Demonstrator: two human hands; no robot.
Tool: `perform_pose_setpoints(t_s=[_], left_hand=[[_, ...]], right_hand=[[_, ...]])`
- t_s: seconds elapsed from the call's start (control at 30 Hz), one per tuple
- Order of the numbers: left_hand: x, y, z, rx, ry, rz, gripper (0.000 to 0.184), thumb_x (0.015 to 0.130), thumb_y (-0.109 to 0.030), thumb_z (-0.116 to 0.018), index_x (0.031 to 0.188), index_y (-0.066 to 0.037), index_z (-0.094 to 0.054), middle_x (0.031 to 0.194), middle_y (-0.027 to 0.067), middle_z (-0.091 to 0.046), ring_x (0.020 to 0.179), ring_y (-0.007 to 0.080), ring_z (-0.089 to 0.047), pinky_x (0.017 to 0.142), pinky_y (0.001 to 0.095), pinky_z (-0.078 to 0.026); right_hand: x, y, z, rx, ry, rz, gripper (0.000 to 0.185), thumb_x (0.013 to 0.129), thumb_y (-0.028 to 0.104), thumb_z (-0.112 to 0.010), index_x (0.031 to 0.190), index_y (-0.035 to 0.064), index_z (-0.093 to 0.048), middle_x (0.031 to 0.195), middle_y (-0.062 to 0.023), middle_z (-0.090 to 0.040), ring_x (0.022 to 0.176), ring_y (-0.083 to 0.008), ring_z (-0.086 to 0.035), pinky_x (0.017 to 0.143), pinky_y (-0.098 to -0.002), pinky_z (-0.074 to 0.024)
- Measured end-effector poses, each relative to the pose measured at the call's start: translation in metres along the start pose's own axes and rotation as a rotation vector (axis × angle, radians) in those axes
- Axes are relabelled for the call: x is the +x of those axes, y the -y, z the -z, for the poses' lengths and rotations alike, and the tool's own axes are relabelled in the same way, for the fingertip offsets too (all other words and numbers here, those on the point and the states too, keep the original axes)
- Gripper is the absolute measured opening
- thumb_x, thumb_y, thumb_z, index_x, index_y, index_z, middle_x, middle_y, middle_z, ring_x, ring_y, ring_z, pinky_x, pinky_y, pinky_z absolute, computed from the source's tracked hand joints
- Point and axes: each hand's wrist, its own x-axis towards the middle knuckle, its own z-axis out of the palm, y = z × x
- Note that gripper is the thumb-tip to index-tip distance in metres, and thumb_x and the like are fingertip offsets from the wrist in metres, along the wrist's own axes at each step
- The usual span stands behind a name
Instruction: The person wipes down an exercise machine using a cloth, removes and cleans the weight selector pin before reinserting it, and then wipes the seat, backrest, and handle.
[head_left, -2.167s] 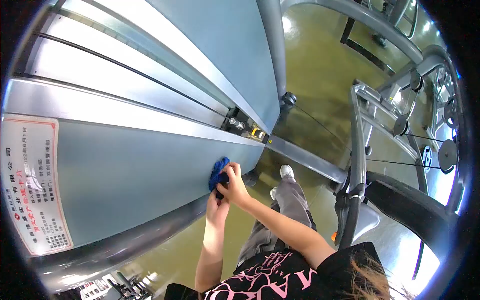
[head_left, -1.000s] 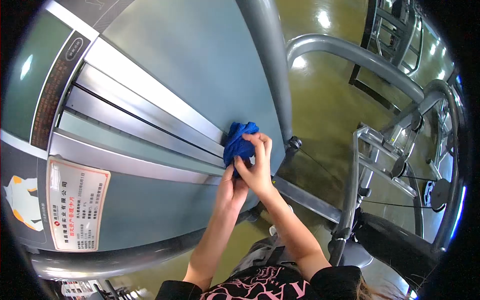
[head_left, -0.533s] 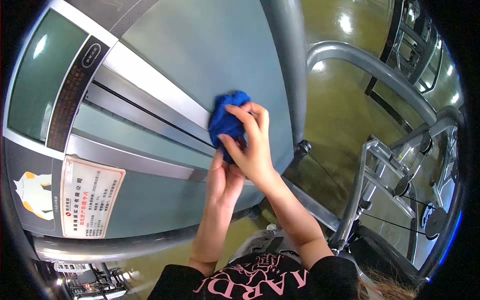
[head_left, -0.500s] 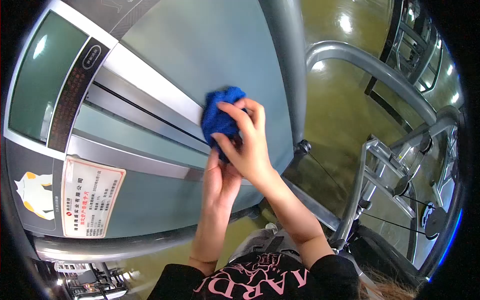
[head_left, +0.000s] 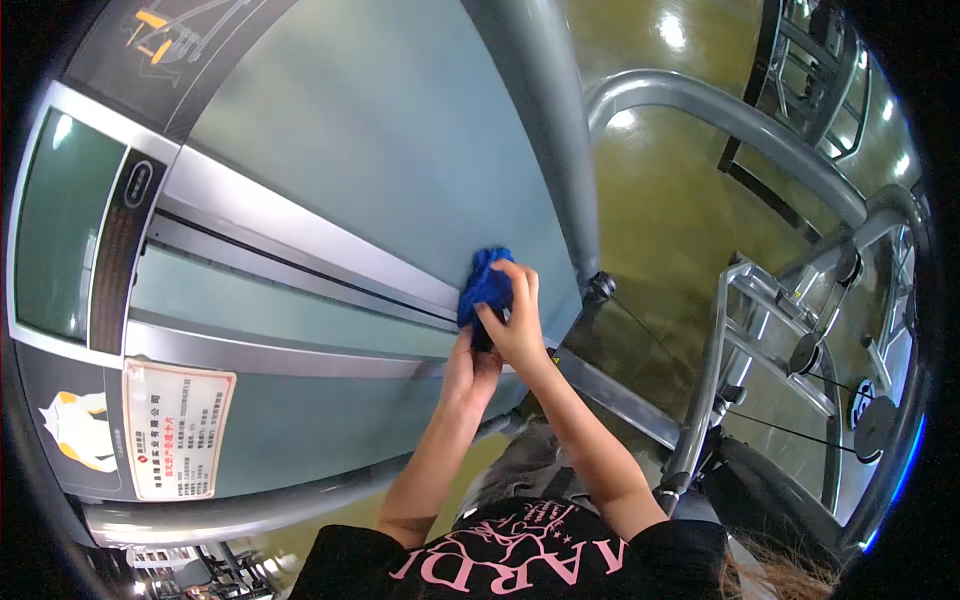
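A crumpled blue cloth (head_left: 484,282) lies against the grey machine panel (head_left: 380,130), at the lower end of its long silver rails (head_left: 310,222). My right hand (head_left: 518,318) grips the cloth, with thumb and fingers bent over it. Just below and to the left, my left hand (head_left: 470,368) touches the cloth's lower edge; its fingertips are partly hidden behind the cloth and my right hand. Something dark shows between the two hands, too hidden to make out.
A white card with red print (head_left: 178,430) is fixed at the panel's lower left, beneath a dark green window (head_left: 68,225). Curved grey tubing (head_left: 720,100) and a cable machine with pulleys (head_left: 805,355) stand to the right on the shiny floor (head_left: 650,200).
Compared with half a second ago, both hands and the cloth are lower and further right, near the rails' lower end. The view has shifted, showing more of the panel's upper left.
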Motion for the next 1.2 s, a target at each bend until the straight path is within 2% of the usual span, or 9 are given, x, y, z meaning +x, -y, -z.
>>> perform_pose_setpoints(t_s=[0.17,0.4,0.47,0.6,0.73,0.8,0.93,1.0,1.2], left_hand=[[0.002,0.008,-0.021,-0.075,-0.256,0.121,0.023,0.092,-0.017,-0.046,0.109,-0.002,-0.051,0.108,0.0100,-0.056,0.098,0.0185,-0.055,0.089,0.0318,-0.045],[-0.035,-0.047,-0.098,-0.334,0.232,0.061,0.034,0.091,-0.017,-0.047,0.119,0.002,-0.045,0.122,0.0147,-0.049,0.112,0.0211,-0.049,0.099,0.0347,-0.039],[-0.046,-0.066,-0.112,-0.344,0.549,0.074,0.036,0.093,-0.018,-0.044,0.122,0.004,-0.042,0.124,0.0166,-0.048,0.113,0.0221,-0.048,0.099,0.0352,-0.039],[-0.050,-0.072,-0.122,-0.478,0.605,0.146,0.039,0.094,-0.021,-0.041,0.124,0.003,-0.039,0.123,0.0179,-0.048,0.112,0.0238,-0.049,0.097,0.0362,-0.040],[-0.018,-0.048,-0.096,-0.411,0.562,0.177,0.040,0.093,-0.024,-0.044,0.124,0.002,-0.041,0.124,0.0160,-0.048,0.112,0.0225,-0.049,0.096,0.0372,-0.042],[-0.005,-0.027,-0.090,-0.270,0.349,0.079,0.039,0.093,-0.023,-0.044,0.123,0.001,-0.041,0.124,0.0158,-0.049,0.112,0.0225,-0.049,0.098,0.0376,-0.040],[0.045,0.010,-0.058,-0.274,0.173,0.192,0.034,0.093,-0.022,-0.043,0.120,0.000,-0.044,0.121,0.0134,-0.050,0.111,0.0223,-0.049,0.097,0.0379,-0.040],[0.064,0.032,-0.046,-0.152,0.069,0.147,0.030,0.092,-0.019,-0.046,0.117,-0.004,-0.048,0.117,0.0100,-0.053,0.107,0.0211,-0.051,0.095,0.0369,-0.041],[0.094,0.054,-0.037,-0.196,-0.198,0.230,0.028,0.092,-0.017,-0.044,0.117,-0.006,-0.050,0.120,0.0093,-0.052,0.109,0.0216,-0.051,0.097,0.0370,-0.040]], right_hand=[[-0.007,-0.030,0.003,-0.080,-0.071,-0.098,0.051,0.070,0.003,-0.064,0.116,0.0118,-0.045,0.110,-0.0167,-0.039,0.103,-0.0344,-0.044,0.090,-0.0384,-0.0384],[0.061,0.087,0.004,-0.089,-0.069,0.347,0.048,0.068,0.003,-0.066,0.112,0.0113,-0.050,0.110,-0.0188,-0.039,0.102,-0.0368,-0.045,0.088,-0.0389,-0.0408],[0.075,0.127,0.003,-0.113,-0.033,0.487,0.050,0.066,0.002,-0.067,0.112,0.0132,-0.051,0.106,-0.0181,-0.040,0.099,-0.0379,-0.047,0.084,-0.0401,-0.0438],[0.083,0.147,0.002,-0.087,-0.003,0.490,0.050,0.065,0.001,-0.065,0.112,0.0135,-0.051,0.107,-0.0178,-0.039,0.098,-0.0373,-0.048,0.082,-0.0398,-0.0448],[0.077,0.098,0.008,-0.087,-0.046,0.367,0.051,0.066,0.000,-0.064,0.113,0.0135,-0.049,0.109,-0.0186,-0.038,0.101,-0.0369,-0.046,0.086,-0.0392,-0.0426],[0.070,0.064,0.014,-0.083,-0.060,0.285,0.054,0.067,0.000,-0.064,0.116,0.0109,-0.046,0.110,-0.0165,-0.039,0.106,-0.0326,-0.043,0.091,-0.0367,-0.0376],[0.057,-0.003,0.027,-0.135,-0.123,0.101,0.054,0.069,-0.001,-0.063,0.119,0.0113,-0.043,0.114,-0.0147,-0.040,0.108,-0.0310,-0.043,0.092,-0.0359,-0.0369],[0.052,-0.039,0.032,-0.100,-0.152,-0.007,0.055,0.069,0.001,-0.063,0.119,0.0131,-0.043,0.114,-0.0184,-0.039,0.108,-0.0367,-0.043,0.091,-0.0386,-0.0386],[0.040,-0.101,0.035,-0.182,-0.249,-0.132,0.055,0.070,0.003,-0.062,0.121,0.0124,-0.043,0.111,-0.0183,-0.042,0.104,-0.0361,-0.046,0.090,-0.0393,-0.0392]])
